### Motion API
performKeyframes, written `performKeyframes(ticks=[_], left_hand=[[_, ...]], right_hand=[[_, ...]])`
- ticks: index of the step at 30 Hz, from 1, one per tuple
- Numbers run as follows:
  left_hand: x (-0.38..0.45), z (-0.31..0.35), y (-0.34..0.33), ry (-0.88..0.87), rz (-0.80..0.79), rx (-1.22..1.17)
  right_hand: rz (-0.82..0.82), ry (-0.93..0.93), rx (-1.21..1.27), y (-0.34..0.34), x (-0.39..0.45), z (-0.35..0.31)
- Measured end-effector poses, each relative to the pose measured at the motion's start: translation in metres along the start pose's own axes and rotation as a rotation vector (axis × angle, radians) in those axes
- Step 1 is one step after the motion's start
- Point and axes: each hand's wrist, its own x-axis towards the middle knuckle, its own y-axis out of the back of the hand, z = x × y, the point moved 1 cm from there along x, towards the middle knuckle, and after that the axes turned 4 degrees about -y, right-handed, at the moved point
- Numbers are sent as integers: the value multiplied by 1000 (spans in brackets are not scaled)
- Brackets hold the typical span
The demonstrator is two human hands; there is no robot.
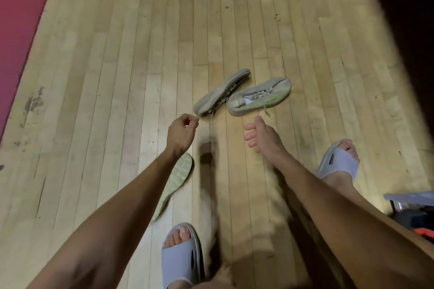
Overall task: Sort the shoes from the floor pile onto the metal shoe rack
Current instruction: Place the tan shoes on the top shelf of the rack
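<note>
Shoes lie mid-floor (117, 54): one sneaker (259, 97) upright, another (220, 92) on its side touching it, an insole (175, 183) nearer the person. Above them, the left hand (182, 132) hangs loosely curled, holding nothing. The right hand (260, 135) spreads its fingers wide.

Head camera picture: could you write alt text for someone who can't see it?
Two bare arms reach down toward a pair of worn beige sneakers on a wooden floor, one tipped on its side; the left hand is loosely curled, the right hand open, both empty. An upturned pale sole lies under the left forearm.
</note>
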Motion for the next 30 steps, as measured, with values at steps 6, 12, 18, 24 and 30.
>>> performKeyframes(ticks=[6, 12, 18, 24, 30], left_hand=[[61, 7, -41, -122, -62, 179], [99, -14, -56, -459, -41, 712], [128, -25, -41, -406, -61, 631], [130, -6, -44, -326, 12, 733], [116, -9, -39, -386, -66, 721]], right_hand=[[-21, -37, 50, -10, 50, 16], [-16, -81, 128, -16, 79, 38], [-2, -85, 171, -18, 97, 44], [-19, -79, 197, -18, 93, 49], [0, -69, 192, -9, 84, 48]])
